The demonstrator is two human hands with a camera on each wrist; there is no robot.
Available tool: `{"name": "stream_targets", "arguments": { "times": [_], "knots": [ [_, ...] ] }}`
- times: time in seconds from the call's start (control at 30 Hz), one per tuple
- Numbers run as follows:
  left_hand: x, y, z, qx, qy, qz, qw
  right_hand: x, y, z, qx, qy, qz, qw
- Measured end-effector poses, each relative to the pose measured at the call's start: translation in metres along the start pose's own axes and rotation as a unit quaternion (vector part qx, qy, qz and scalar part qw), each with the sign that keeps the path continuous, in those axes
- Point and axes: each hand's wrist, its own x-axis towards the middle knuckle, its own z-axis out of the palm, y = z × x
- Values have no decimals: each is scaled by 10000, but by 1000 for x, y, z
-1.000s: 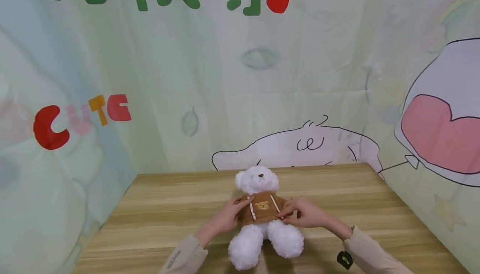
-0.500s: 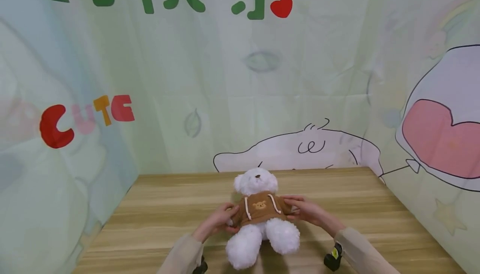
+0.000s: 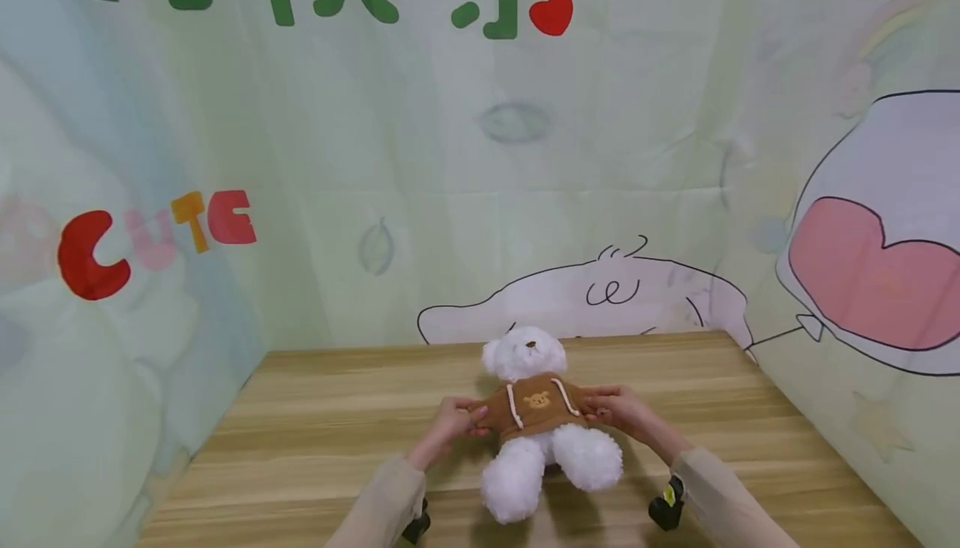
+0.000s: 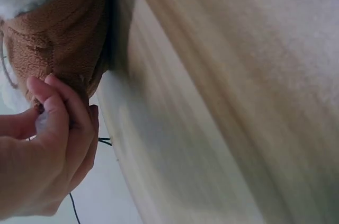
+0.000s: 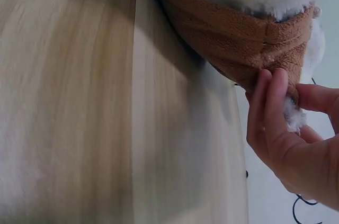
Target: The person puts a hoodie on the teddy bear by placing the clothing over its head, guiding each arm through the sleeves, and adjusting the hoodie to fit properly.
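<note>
A white plush teddy bear (image 3: 515,481) in a brown hoodie (image 3: 536,405) lies face up on the table, its head toward the back wall. The hoodie has two white drawstrings and a small bear face on the chest. My left hand (image 3: 452,420) pinches the sleeve end of the arm on the left. On the other side my right hand (image 3: 622,411) pinches the opposite sleeve, both arms drawn outward. In the right wrist view, white paw fur (image 5: 293,115) pokes out between thumb and fingers of my right hand (image 5: 296,144). The left wrist view has my left hand (image 4: 50,139) curled at the brown cuff.
The wood-grain table (image 3: 337,398) reaches back to a printed cloth wall (image 3: 337,156) and has another cloth wall along each side. Dark wrist-worn devices sit under both sleeves, such as the right one (image 3: 666,506).
Both hands moved from the hoodie's front and drawstrings out to the sleeve ends and took hold of them. The bear's arms are now stretched sideways, and the bear sits slightly farther right.
</note>
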Motion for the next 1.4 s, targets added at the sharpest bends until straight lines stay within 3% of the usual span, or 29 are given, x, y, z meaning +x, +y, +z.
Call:
{"name": "stream_targets", "arguments": {
  "times": [0.1,0.17,0.27,0.37,0.43,0.47,0.53,0.57,0.67,0.7,0.77,0.9,1.07,1.27,1.4],
  "knots": [
    [20,-28,-16,172,339,-605,9974,1,3,-3,-226,-82,121,9996],
    [29,-40,-27,132,339,-757,9965,1,4,-3,-400,-52,320,9987],
    [34,-48,-36,28,347,-645,9973,2,6,-2,-551,-71,539,9970],
    [29,-41,-38,51,348,-236,9991,5,11,2,-568,-230,560,9965],
    [17,-25,-34,149,415,-85,9990,7,13,5,-538,-359,537,9965],
    [1,1,-26,206,438,-3,9988,7,15,6,-527,-396,529,9964],
    [-19,31,-16,239,303,227,9990,7,16,8,-530,-477,555,9959],
    [-34,57,-5,355,370,183,9985,7,17,9,-524,-492,587,9957],
    [-78,142,37,901,679,-302,9932,4,17,9,-538,-471,685,9951],
    [-82,152,44,1070,738,-528,9901,3,15,9,-534,-468,708,9950],
    [-100,192,67,1426,967,-1105,9788,0,12,8,-502,-398,741,9952],
    [-102,203,75,1616,930,-1326,9735,-5,7,6,-471,-383,770,9952],
    [-99,204,79,1862,1021,-1114,9708,-4,9,6,-667,-214,791,9944],
    [-96,205,81,2097,1134,-937,9666,-10,3,7,-1788,174,784,9806],
    [-95,207,80,2496,1409,-667,9557,-17,-9,3,-2354,403,376,9703]
  ]
}}
